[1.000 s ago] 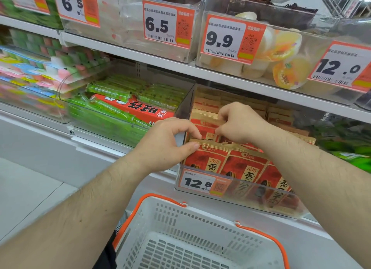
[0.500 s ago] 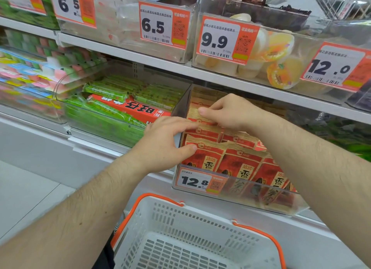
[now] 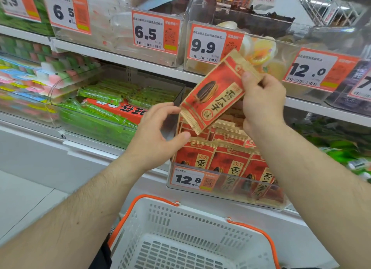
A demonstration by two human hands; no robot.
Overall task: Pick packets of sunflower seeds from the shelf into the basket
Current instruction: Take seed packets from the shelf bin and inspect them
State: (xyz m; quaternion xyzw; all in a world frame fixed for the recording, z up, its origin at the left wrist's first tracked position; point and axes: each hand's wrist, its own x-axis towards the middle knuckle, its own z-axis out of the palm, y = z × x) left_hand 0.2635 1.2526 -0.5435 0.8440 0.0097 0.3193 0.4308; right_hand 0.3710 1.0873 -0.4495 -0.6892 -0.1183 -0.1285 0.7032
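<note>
Above the clear shelf bin [image 3: 230, 194] at the centre of your view, your right hand [image 3: 263, 100] pinches one packet of sunflower seeds [image 3: 215, 92] by its upper right edge, thumb on the front face. The packet hangs tilted, its gold-edged bottom pointing toward 7 o'clock, lifted clear of the rows of matching red packets [image 3: 220, 158] standing in the bin. Your left hand [image 3: 158, 134] sits at 9 o'clock from the packet, fingers spread wide and lightly curved, holding nothing; its thumb tip lies just beside the top of the front row, and its fingertips are near the lifted packet's lower corner, though you cannot tell whether they touch it.

The white basket with orange handles [image 3: 180, 228] waits at 6 o'clock, directly below the bin, and no packet shows in the part of it you can see.

This looks like the carrying step: one packet is out of the bin and not yet in the basket. The next move probably calls for bringing your right hand down toward 6 o'clock, past the bin's front lip and its 12.8 price tag [image 3: 192, 179], then releasing the packet over the basket opening. Your free left hand is well placed to take another packet.
</note>
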